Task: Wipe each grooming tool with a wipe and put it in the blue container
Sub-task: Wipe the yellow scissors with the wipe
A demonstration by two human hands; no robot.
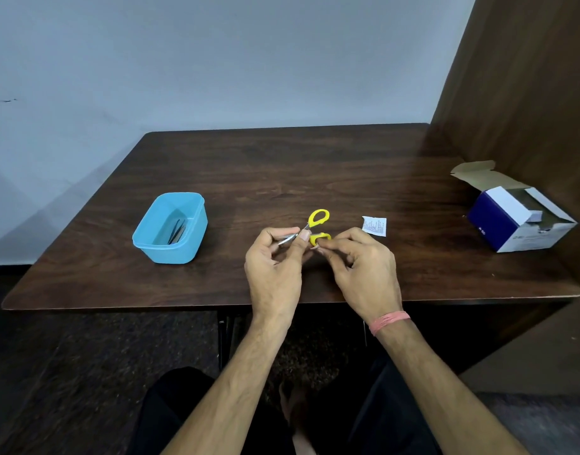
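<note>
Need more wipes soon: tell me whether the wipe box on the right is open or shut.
Open. The wipe box has its cardboard flap folded up and back, and its top gapes toward the camera. What is inside cannot be told.

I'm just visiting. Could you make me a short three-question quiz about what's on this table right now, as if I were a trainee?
1. True or false: the blue container already holds at least one tool.
2. Which hand pinches the metal blades of the scissors? A) left hand B) right hand
3. Fill in: the open cardboard box stands on the table at its ____ edge.

Key
1. True: dark slim tools lie inside.
2. A: the right hand holds a yellow handle loop.
3. Right, beyond the small white packet.
</note>
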